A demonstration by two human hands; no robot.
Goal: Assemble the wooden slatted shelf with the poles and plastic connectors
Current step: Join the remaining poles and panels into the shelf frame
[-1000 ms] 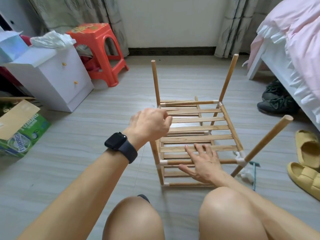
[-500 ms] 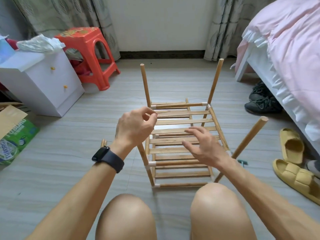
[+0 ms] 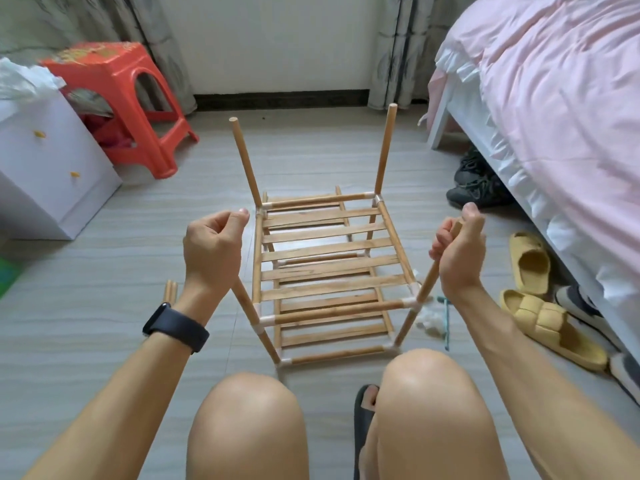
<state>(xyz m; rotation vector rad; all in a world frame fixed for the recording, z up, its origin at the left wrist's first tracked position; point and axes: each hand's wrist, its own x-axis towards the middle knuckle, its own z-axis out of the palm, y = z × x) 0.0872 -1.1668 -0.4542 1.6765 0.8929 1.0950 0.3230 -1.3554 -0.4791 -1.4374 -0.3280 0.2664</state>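
The wooden slatted shelf (image 3: 325,268) stands on the floor in front of my knees, two slatted tiers joined by white plastic connectors (image 3: 410,303). Four poles rise from its corners. My left hand (image 3: 213,247) grips the top of the near-left pole (image 3: 247,306). My right hand (image 3: 459,252) grips the top of the near-right pole (image 3: 424,292). The far-left pole (image 3: 246,162) and far-right pole (image 3: 384,150) stand free. Two spare poles (image 3: 169,291) lie on the floor by my left wrist.
A white drawer cabinet (image 3: 45,171) and an orange plastic stool (image 3: 117,98) stand at the left. A bed with pink bedding (image 3: 554,98) fills the right, with yellow slippers (image 3: 540,299) and dark shoes (image 3: 474,181) beside it. A crumpled plastic bag and a small green tool (image 3: 445,318) lie by the shelf.
My right hand left the slats and took hold of the near-right pole's top. My left hand stayed curled on the near-left pole. The view shifted closer.
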